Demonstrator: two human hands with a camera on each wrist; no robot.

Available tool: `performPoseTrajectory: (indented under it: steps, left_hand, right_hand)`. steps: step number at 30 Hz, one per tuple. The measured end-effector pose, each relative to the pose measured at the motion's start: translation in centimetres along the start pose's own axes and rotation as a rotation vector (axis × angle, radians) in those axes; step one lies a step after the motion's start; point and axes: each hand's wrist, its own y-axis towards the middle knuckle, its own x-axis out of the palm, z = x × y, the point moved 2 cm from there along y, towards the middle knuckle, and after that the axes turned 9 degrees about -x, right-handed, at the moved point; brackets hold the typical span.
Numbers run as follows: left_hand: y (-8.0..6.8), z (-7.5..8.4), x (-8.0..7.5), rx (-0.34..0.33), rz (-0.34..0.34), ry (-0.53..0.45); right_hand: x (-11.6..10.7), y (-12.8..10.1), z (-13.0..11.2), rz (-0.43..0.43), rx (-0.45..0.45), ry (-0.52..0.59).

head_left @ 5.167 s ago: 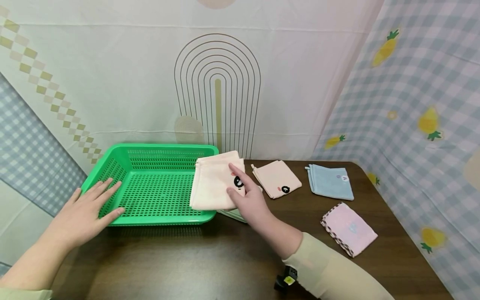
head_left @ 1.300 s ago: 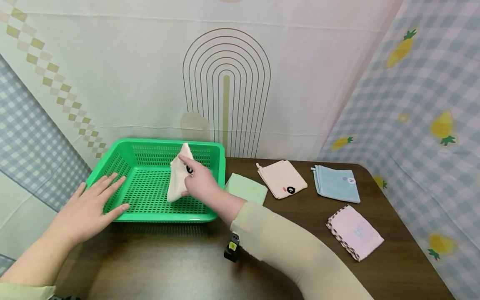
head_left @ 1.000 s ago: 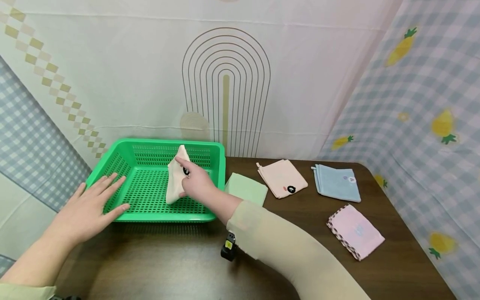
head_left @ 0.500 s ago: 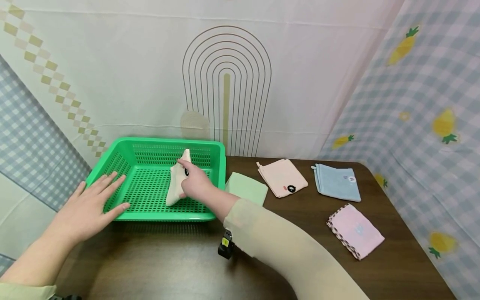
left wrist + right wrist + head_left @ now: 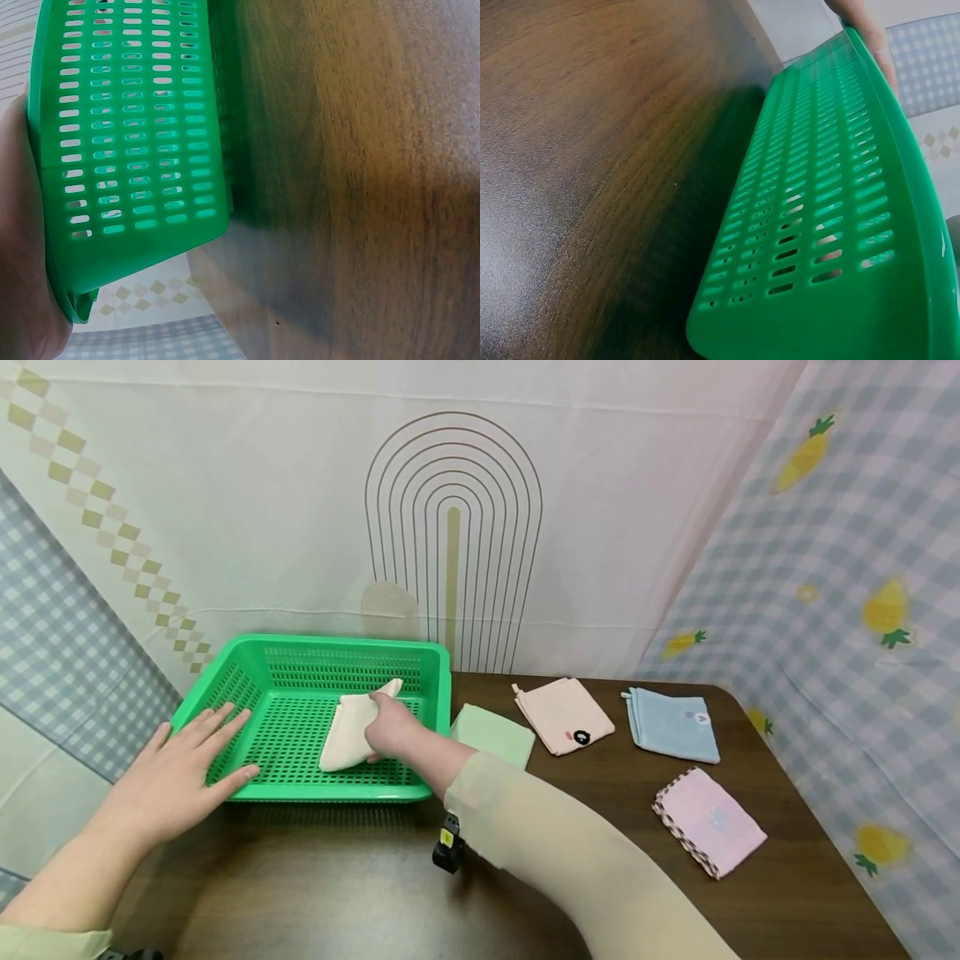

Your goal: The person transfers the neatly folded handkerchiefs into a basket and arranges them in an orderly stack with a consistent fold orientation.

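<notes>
Right hand (image 5: 390,732) is gripping the folded cream cloth (image 5: 347,737) inside the green perforated plastic basket (image 5: 225,689); left hand (image 5: 176,772), fingers flat, is resting on the basket's left rim.

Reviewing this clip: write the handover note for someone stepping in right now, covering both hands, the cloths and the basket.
Left hand: fingers flat on the near left corner of the green basket, steadying it.
Right hand: inside the basket, gripping the cream cloth, which lies on the basket floor.
Done: one cloth is in the basket.
Left on the table: green cloth beside the basket, peach cloth, blue cloth, pink cloth.
</notes>
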Motion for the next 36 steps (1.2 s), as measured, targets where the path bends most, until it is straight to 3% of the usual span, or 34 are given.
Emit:
performPoseTrajectory:
  steps: [9, 17, 24, 30, 36]
  left_hand:
    - [-0.1, -0.1, 0.1, -0.001, -0.004, 0.001]
    - [-0.1, 0.0, -0.1, -0.005, -0.006, -0.004]
    - [-0.1, 0.1, -0.1, -0.009, -0.009, -0.001]
    - [0.0, 0.1, -0.1, -0.006, -0.003, 0.004]
    - [0.0, 0.1, -0.1, -0.007, -0.004, 0.001]
  right_hand:
    - [0.0, -0.1, 0.2, 0.006, 0.018, -0.229]
    - [0.1, -0.3, 0.3, 0.028, 0.078, -0.208]
    - [-0.4, -0.5, 0.2, 0.037, 0.076, -0.195]
    - [-0.9, -0.9, 0.0, 0.065, 0.045, -0.189]
    - [-1.2, -1.6, -0.3, 0.066, -0.075, -0.247]
